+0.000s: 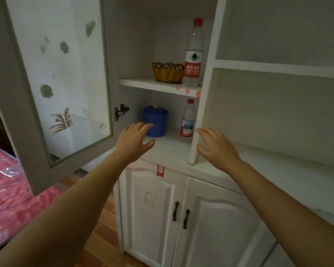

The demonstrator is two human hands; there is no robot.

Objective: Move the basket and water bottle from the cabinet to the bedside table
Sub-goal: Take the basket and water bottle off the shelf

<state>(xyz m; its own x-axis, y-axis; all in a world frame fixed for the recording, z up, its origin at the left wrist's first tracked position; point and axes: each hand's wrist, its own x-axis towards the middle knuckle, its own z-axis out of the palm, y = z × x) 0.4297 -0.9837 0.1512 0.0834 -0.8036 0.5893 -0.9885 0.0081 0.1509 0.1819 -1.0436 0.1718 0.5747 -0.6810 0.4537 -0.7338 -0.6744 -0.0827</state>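
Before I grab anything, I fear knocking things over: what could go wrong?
The left hand and right hand hover at the lower shelf, by the blue tub and small bottle; the basket sits above, so you may grab the wrong things.
The tall bottle stands close beside the basket; pulling one could tip the other.
The open glass door is by your left arm; a swing could hit it.

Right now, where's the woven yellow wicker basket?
Head view, centre frame: the woven yellow wicker basket sits on the white cabinet's upper shelf, immediately left of the tall red-capped clear water bottle.
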